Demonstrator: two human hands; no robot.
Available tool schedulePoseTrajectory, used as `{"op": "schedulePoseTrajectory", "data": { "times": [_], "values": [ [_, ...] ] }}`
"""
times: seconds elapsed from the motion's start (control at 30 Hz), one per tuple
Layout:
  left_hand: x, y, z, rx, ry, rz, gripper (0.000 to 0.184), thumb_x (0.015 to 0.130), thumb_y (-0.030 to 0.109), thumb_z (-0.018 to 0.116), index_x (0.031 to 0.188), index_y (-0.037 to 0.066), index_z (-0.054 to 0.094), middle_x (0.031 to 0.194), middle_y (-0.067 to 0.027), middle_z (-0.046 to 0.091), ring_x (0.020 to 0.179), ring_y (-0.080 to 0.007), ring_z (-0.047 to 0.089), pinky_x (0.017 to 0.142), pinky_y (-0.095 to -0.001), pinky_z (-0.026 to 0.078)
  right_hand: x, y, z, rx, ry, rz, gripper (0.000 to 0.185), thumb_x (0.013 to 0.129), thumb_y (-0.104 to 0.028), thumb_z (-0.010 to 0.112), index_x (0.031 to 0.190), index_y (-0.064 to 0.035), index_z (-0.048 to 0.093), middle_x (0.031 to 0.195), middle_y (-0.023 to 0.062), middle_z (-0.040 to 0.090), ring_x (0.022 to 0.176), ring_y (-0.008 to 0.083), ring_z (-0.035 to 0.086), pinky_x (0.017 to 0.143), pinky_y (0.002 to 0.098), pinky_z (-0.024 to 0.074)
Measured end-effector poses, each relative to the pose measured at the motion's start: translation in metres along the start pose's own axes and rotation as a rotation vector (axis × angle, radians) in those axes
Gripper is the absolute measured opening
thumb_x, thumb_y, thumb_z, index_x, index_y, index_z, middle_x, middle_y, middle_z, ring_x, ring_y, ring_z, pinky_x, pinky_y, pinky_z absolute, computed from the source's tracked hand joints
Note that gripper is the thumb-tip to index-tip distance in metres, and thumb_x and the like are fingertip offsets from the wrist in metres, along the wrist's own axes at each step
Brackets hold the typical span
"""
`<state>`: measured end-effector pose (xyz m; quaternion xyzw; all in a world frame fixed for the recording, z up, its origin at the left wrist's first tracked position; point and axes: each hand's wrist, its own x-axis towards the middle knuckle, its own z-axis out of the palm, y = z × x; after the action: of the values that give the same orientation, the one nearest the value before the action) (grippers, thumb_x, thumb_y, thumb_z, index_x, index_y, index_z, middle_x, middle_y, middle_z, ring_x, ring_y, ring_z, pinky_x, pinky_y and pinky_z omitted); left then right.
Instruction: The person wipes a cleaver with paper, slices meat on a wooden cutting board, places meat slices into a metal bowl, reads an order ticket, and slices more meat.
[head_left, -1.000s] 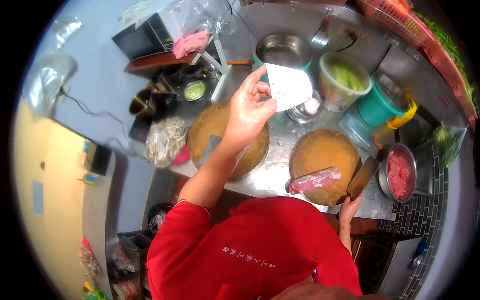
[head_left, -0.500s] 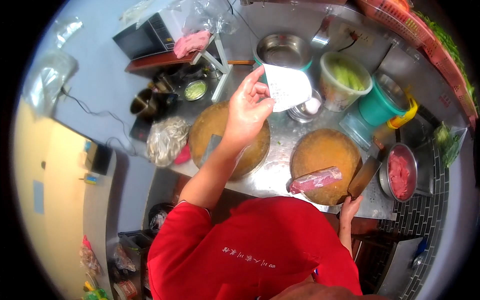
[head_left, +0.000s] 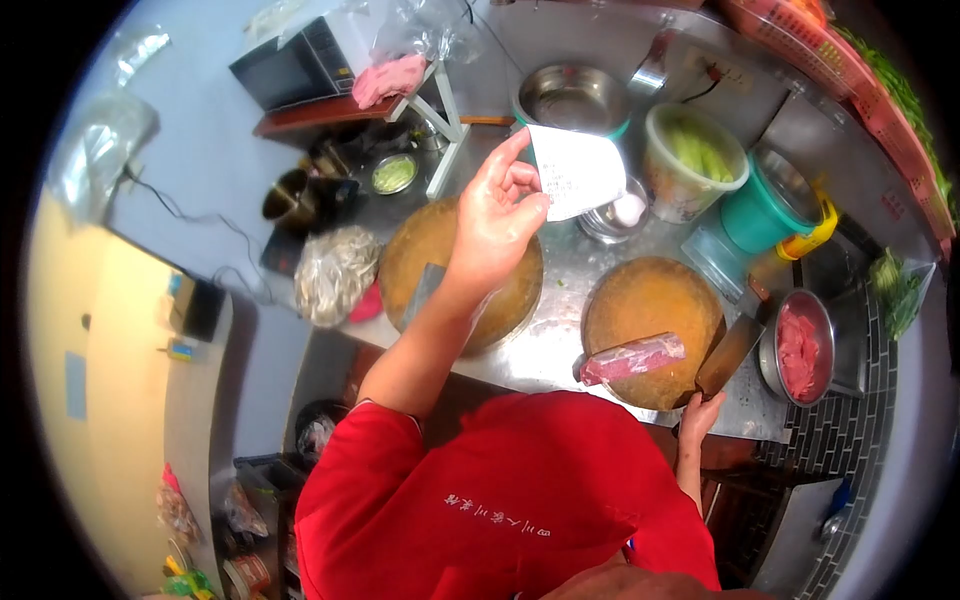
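Note:
My left hand [head_left: 500, 215] is raised over the counter and pinches a white printed slip of paper [head_left: 578, 178] between thumb and fingers. Low at the right, my right hand [head_left: 699, 418] is closed at the dark handle of a cleaver [head_left: 730, 357]. The cleaver's broad blade lies along the right edge of a round wooden chopping board [head_left: 640, 300]. A long piece of raw meat [head_left: 635, 358] rests across that board. Under my left forearm is a second round board [head_left: 510, 295], with a grey blade [head_left: 424, 290] partly hidden on it.
A metal bowl of sliced raw meat [head_left: 798, 350] sits at the right. Along the back stand a tub of green vegetable pieces [head_left: 655, 150], a teal bucket [head_left: 750, 215], a steel basin [head_left: 570, 95] and a bowl with eggs [head_left: 612, 225]. A filled plastic bag [head_left: 335, 275] lies left.
Almost nothing differs. The view has shifted very slightly; the paper slip leans a little differently in my left hand, and my right hand stays at the cleaver.

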<state>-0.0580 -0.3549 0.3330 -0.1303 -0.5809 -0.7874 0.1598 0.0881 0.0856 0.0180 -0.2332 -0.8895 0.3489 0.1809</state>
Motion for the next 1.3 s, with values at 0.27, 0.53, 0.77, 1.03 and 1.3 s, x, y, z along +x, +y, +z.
{"op": "schedulePoseTrajectory", "data": {
  "times": [0.27,0.53,0.77,1.03,1.3],
  "values": [
    [-0.004,0.004,-0.003,-0.001,0.002,-0.001,0.073,0.085,-0.011,0.061,0.155,-0.005,0.039,0.101,-0.0052,0.062,0.098,-0.0129,0.061,0.091,-0.0301,0.051,-0.001,-0.004,-0.001,-0.007,0.006,-0.007,0.035,0.095,-0.003,0.056,0.126,0.0071,0.046,0.11,0.034,0.065,0.1,0.0529,0.062,0.089,0.0507,0.0488],
    [-0.005,0.007,-0.006,0.023,0.006,0.03,0.073,0.086,-0.012,0.061,0.156,0.0,0.041,0.102,-0.005,0.063,0.098,-0.0117,0.061,0.09,-0.029,0.051,-0.002,-0.008,-0.002,-0.032,-0.006,-0.022,0.034,0.095,-0.004,0.057,0.125,0.0072,0.045,0.109,0.0343,0.065,0.099,0.0528,0.062,0.087,0.0509,0.0491],
    [-0.005,0.001,-0.009,0.051,-0.026,-0.052,0.055,0.089,-0.013,0.062,0.142,-0.003,0.058,0.11,-0.0044,0.064,0.104,-0.0111,0.061,0.095,-0.0254,0.049,0.0,-0.006,0.0,-0.045,0.004,-0.017,0.034,0.094,-0.003,0.056,0.125,0.0062,0.045,0.104,0.0338,0.066,0.095,0.0527,0.064,0.084,0.0528,0.0494],
    [-0.005,-0.005,-0.009,0.257,-0.06,0.03,0.046,0.09,-0.01,0.062,0.135,-0.004,0.064,0.122,-0.0036,0.063,0.11,-0.011,0.059,0.098,-0.0265,0.048,0.001,-0.002,0.003,-0.047,0.038,-0.05,0.034,0.095,-0.004,0.058,0.125,0.0064,0.045,0.104,0.034,0.066,0.096,0.0533,0.063,0.084,0.0527,0.049],
    [-0.063,-0.121,0.014,-0.108,-0.207,-0.675,0.042,0.092,-0.008,0.051,0.131,-0.005,0.065,0.123,-0.0147,0.07,0.109,-0.0247,0.069,0.098,-0.0344,0.053,-0.003,-0.015,-0.005,-0.033,0.034,0.032,0.03,0.094,-0.004,0.059,0.12,0.0023,0.045,0.1,0.0331,0.067,0.097,0.0549,0.063,0.081,0.0566,0.0492]
  ]
}}
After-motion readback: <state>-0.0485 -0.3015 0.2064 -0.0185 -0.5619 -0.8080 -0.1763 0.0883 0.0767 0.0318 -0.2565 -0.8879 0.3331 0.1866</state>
